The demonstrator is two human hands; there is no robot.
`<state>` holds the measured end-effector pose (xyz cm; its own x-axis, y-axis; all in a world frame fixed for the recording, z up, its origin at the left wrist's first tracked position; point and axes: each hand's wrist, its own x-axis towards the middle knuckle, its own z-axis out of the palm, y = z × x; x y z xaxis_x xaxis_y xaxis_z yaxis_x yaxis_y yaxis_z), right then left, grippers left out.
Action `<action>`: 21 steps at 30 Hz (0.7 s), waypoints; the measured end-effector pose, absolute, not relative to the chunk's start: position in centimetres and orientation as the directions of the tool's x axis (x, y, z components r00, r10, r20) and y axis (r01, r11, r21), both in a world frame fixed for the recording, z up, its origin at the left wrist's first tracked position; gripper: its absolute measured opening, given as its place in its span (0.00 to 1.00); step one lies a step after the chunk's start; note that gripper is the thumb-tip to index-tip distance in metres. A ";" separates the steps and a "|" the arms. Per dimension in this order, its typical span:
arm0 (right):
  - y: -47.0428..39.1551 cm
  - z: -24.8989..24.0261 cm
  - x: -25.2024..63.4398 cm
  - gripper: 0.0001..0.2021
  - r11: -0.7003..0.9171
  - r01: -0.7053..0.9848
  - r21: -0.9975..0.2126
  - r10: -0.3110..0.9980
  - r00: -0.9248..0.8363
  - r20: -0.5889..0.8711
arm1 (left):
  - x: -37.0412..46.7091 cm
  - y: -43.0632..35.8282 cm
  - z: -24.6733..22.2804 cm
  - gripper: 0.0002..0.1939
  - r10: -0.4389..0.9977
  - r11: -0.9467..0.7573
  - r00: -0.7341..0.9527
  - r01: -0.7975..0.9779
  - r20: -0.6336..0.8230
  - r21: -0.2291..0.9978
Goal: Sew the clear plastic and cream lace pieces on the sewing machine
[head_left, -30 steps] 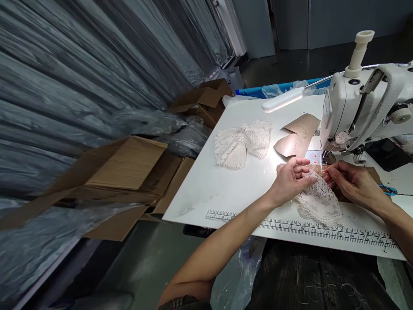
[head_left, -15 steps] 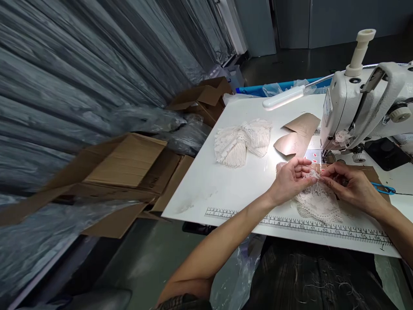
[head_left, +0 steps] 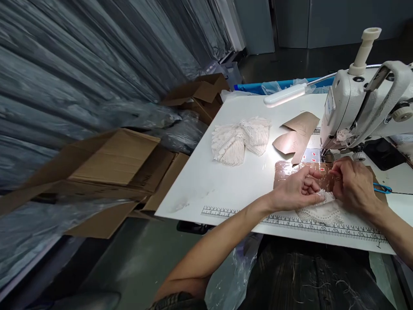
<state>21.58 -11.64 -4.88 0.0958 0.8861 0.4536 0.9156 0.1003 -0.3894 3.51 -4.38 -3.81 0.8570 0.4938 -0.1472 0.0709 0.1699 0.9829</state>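
A piece of white lace fabric lies near the table's front edge. My left hand pinches its upper edge between thumb and curled fingers. To the right, my right hand is closed in a pinch, raised beside the lace just in front of the needle area; whatever is between its fingertips is too small to make out. Behind both hands, a brown sheet covers the sewing machine bed. The white sewing machine stands over it, its needle and presser foot lit.
Gathered white lace pieces rest on the white table. Brown paper patterns lie left of the needle. Blue thread snips are by my right wrist. A lamp hangs above; cardboard boxes stand left. A printed ruler runs along the front edge.
My right hand has moved away from the left, up and to the right. My left hand has come slightly toward me with the lace, uncovering more of the brown sheet.
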 end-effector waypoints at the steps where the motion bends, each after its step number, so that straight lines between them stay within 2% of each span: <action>1: -11.7 -4.8 21.8 0.04 0.090 0.902 -0.422 0.883 0.124 0.452 | 3.5 -4.3 -3.8 0.25 0.518 0.167 0.843 0.070 -0.148 0.983; 4: -11.8 -4.4 21.9 0.08 0.087 0.832 -0.547 0.904 0.166 0.395 | 3.4 -3.8 -3.7 0.25 0.578 0.158 0.803 0.061 -0.142 0.986; 8: -12.0 -3.6 21.9 0.14 0.061 0.548 -0.834 0.962 0.190 0.195 | 3.2 -3.3 -3.3 0.21 0.602 0.115 0.792 0.042 -0.103 0.992; 10: -12.1 -3.2 22.1 0.17 0.046 0.434 -0.900 0.982 0.148 0.121 | 3.1 -3.3 -3.2 0.19 0.608 0.068 0.791 0.036 -0.070 0.997; 12: -12.3 -2.9 22.3 0.19 0.026 0.401 -0.916 0.995 0.077 0.062 | 3.1 -3.3 -3.3 0.17 0.614 0.008 0.788 0.039 -0.036 0.999; 14: -12.4 -2.8 22.4 0.19 0.034 0.452 -0.891 0.999 0.001 0.038 | 3.1 -3.3 -3.5 0.17 0.617 -0.044 0.787 0.048 -0.011 0.998; 17: -12.4 -3.0 22.3 0.18 0.098 0.540 -0.836 0.995 -0.082 0.064 | 3.1 -3.3 -3.9 0.18 0.626 -0.081 0.780 0.058 0.006 0.995; 21: -12.1 -3.3 21.9 0.14 0.157 0.545 -0.823 0.988 -0.091 0.127 | 3.2 -3.2 -4.3 0.17 0.636 -0.066 0.772 0.062 -0.006 0.996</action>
